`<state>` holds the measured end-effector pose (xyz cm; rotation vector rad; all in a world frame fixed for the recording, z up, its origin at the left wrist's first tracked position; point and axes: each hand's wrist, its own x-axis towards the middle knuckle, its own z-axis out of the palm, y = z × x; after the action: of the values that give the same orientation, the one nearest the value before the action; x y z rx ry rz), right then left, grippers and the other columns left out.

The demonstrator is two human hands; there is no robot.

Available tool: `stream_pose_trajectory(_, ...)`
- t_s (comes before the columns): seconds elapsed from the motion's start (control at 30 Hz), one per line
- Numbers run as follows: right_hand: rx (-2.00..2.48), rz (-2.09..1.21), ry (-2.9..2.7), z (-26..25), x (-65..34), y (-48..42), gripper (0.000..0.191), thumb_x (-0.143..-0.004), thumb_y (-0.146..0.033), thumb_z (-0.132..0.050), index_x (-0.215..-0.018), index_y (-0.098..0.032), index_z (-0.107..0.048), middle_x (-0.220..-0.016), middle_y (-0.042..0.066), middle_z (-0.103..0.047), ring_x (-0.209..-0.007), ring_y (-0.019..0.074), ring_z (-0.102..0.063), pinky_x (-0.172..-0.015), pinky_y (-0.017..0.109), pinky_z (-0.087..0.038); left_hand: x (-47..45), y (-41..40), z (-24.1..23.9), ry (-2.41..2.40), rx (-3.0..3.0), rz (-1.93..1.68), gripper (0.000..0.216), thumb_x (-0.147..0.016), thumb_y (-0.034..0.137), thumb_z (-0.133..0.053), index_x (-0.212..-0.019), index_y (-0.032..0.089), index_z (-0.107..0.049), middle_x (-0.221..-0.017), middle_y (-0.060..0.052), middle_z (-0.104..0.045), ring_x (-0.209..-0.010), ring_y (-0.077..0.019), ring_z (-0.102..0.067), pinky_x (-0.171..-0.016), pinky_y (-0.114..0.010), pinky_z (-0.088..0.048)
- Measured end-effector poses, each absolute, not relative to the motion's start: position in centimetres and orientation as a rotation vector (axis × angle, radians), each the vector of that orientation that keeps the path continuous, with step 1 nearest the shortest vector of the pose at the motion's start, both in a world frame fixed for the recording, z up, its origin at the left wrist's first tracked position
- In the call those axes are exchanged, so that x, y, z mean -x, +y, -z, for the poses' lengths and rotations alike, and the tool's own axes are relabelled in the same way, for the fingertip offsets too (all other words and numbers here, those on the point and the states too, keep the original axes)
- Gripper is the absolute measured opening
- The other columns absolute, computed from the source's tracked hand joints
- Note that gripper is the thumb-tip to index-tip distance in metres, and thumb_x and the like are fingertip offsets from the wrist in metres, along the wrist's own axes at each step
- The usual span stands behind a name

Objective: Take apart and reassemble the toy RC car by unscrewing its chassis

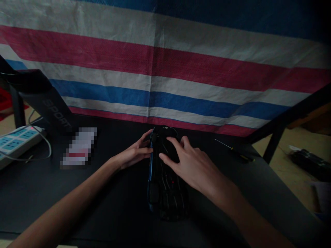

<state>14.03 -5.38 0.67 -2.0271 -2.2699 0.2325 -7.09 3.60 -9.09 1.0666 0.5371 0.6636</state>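
Note:
A black toy car body with a blue edge (165,189) lies lengthwise in the middle of the dark table (77,193). My left hand (134,153) touches its far left side, fingers stretched along the blue edge. My right hand (190,162) rests flat on top of the far half, fingers spread and open. Neither hand lifts it. The scene is dim, and the car's details are hard to make out.
A thin screwdriver (235,150) lies on the table to the right. At the left are a white power strip (15,143) with a cable, a dark stand marked SPORT (51,110) and a small blurred card (80,146). A striped tarp (165,69) hangs behind.

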Motion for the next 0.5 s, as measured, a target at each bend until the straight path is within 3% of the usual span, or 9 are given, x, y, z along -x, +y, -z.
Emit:
stream_pose_trajectory(0.1,1.769,-0.456,-2.196,0.6,-17.6,-3.5,0.050,-0.108,-0.045,-0.040,-0.155,-0.029,-0.045,-0.130,0.013,-0.060,-0.095,0.0259,-0.072,-0.089,0.049,-0.057,7.1,3.5,8.9,0.532,-1.023,-0.660,0.092,-0.088,0.027,-0.077,-0.164,0.042,-0.028,-0.171,-0.007,-0.038,-0.153,-0.0342,-0.042,-0.125,-0.056,-0.033)
stream_pose_trajectory(0.23,1.364,-1.054,-1.990,3.3,-21.6,-1.0,0.056,-0.103,-0.035,-0.052,-0.156,-0.032,-0.036,-0.121,0.004,-0.053,-0.079,0.0115,-0.066,-0.074,0.032,-0.058,6.8,3.3,8.6,0.579,-1.095,-0.667,0.097,-0.088,0.026,-0.078,-0.166,0.044,-0.023,-0.174,-0.007,-0.030,-0.155,-0.0336,-0.038,-0.125,-0.056,-0.033)
stream_pose_trajectory(0.33,1.242,-1.201,-1.851,5.3,-22.9,-0.3,0.057,-0.099,-0.036,-0.060,-0.152,-0.033,-0.039,-0.125,0.004,-0.048,-0.084,0.0108,-0.066,-0.075,0.030,-0.058,6.8,3.2,8.4,0.593,-1.121,-0.665,0.098,-0.088,0.026,-0.079,-0.166,0.043,-0.022,-0.174,-0.009,-0.029,-0.156,-0.0349,-0.036,-0.125,-0.058,-0.032)
stream_pose_trajectory(0.5,1.266,-1.187,-1.613,7.7,-22.5,-0.8,0.048,-0.094,-0.043,-0.068,-0.134,-0.027,-0.046,-0.127,0.005,-0.052,-0.093,0.0139,-0.064,-0.082,0.033,-0.060,7.1,3.4,8.2,0.601,-1.158,-0.645,0.098,-0.088,0.023,-0.077,-0.167,0.042,-0.022,-0.175,-0.009,-0.027,-0.157,-0.0362,-0.033,-0.126,-0.059,-0.028)
